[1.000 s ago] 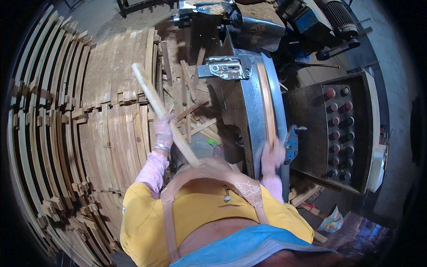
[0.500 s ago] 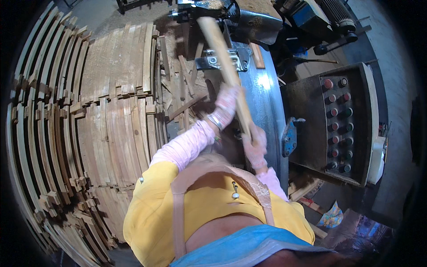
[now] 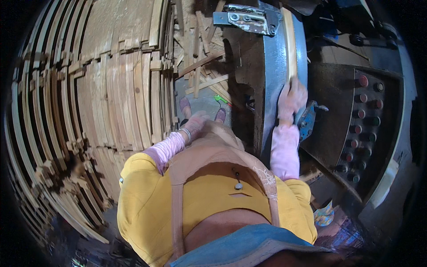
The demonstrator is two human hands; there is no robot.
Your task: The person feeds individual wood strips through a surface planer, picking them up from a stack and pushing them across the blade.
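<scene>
My right hand [image 3: 292,97], in a pale glove, is closed around the near end of a long wooden strip [image 3: 290,44]. That strip lies lengthwise along the blue-grey metal machine table [image 3: 275,58], its far end running toward the machine's dark upper part. Down by the front of my brown apron [image 3: 213,144] is my left hand [image 3: 195,120], also gloved; it is off the strip, and motion blur hides its fingers. A metal clamp-like fitting [image 3: 247,18] sits at the table's left edge, beside the strip.
Tall stacks of wooden slats [image 3: 115,98] fill the left side. Offcuts [image 3: 202,66] litter the floor between stacks and machine, near a small green object [image 3: 220,99]. At right stand a blue bracket with a lever [image 3: 308,122] and a control panel [image 3: 367,120] with several buttons.
The strip, earlier held slantwise in both hands, now lies along the table. My left hand has let go and dropped to my apron; my right hand has moved forward and right.
</scene>
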